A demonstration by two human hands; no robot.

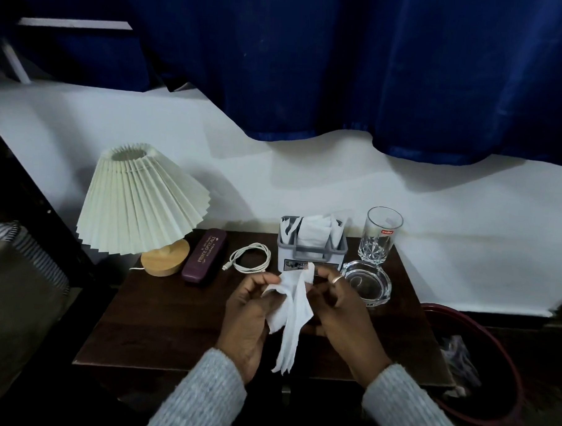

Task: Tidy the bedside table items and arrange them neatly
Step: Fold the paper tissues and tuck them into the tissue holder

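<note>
Dark table (pixel 159 320) w/ tidy back row; I'm pinching a limp tissue (pixel 293 313) between left hand (pixel 249 314) & right hand (pixel 343 312), above front-centre. Risk: tearing it, or elbowing glass (pixel 380 236) / ashtray (pixel 366 282) nearby.

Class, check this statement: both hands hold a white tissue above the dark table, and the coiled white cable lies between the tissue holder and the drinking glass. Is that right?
Not quite. The head view shows the coiled white cable between the maroon spectacle case and the tissue holder, not next to the drinking glass. The rest stands: the left hand and right hand hold the white tissue above the dark table.
</note>
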